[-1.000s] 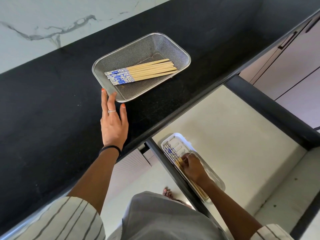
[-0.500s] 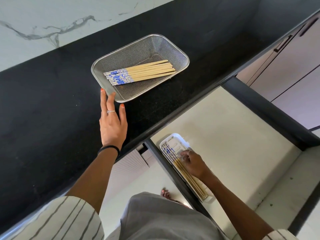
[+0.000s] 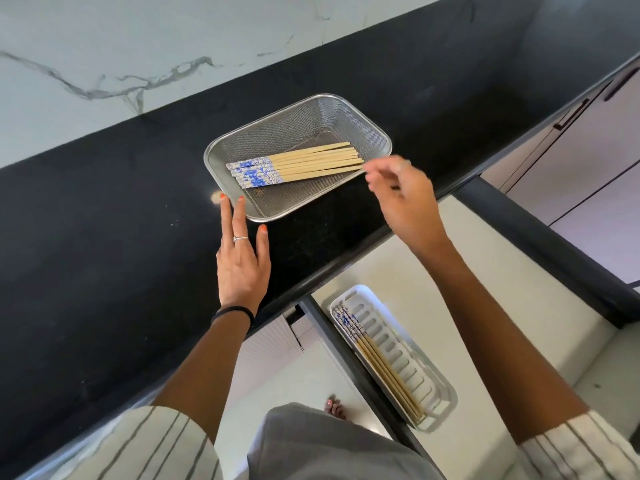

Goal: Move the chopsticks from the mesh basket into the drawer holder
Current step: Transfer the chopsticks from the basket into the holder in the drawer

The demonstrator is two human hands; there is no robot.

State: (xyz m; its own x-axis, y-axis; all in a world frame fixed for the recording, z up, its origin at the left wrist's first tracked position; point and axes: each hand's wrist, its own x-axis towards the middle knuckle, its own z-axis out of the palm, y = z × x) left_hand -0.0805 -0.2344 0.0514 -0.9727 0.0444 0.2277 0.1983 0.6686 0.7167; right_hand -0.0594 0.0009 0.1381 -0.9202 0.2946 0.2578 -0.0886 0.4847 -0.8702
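Black stone counter [image 3: 104,209] below a white marbled wall [image 3: 138,39], seen from above; an open drawer [image 3: 467,289] with a pale floor projects beneath the counter edge. Mesh basket [image 3: 372,129], rectangular and metal, sits on the counter near its front edge. Basket chopsticks [image 3: 294,166] lie flat inside it in a loose parallel bundle, blue-patterned ends to the left, plain wooden tips to the right. Holder [image 3: 440,386], a white slotted tray, lies in the drawer along its left wall; the stored chopsticks [image 3: 377,362] rest lengthwise in it, patterned ends toward the counter.

Left hand [image 3: 242,268] rests palm-down on the counter, fingers extended and slightly spread, two fingertips at the basket's near-left corner; whether they touch the rim cannot be told. It bears a ring and a dark wristband [image 3: 232,312]. Right hand [image 3: 405,199] hovers over the basket's right end, blurred by motion, its thumb and forefinger drawn close together at the wooden tips; whether they grip a chopstick cannot be told. Striped sleeves [image 3: 145,441] and a grey garment [image 3: 329,448] fill the lower frame; a bare foot [image 3: 334,408] shows on the floor.
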